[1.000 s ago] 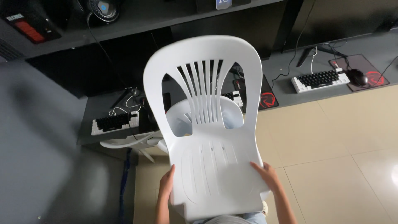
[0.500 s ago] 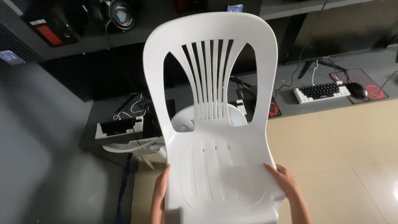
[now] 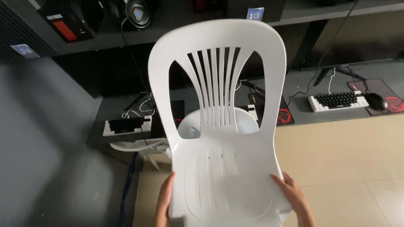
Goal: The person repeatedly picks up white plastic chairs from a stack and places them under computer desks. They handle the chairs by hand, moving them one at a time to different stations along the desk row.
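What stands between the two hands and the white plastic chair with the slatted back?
Nothing visible does. The left hand and the right hand both grip the seat edges of the white plastic chair directly.

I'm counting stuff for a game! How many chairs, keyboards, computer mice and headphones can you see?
White plastic chairs: 2, one held by the left hand and right hand, another partly hidden behind it
Keyboards: 3, the last mostly hidden
Computer mice: 1
Headphones: 1
Total: 7
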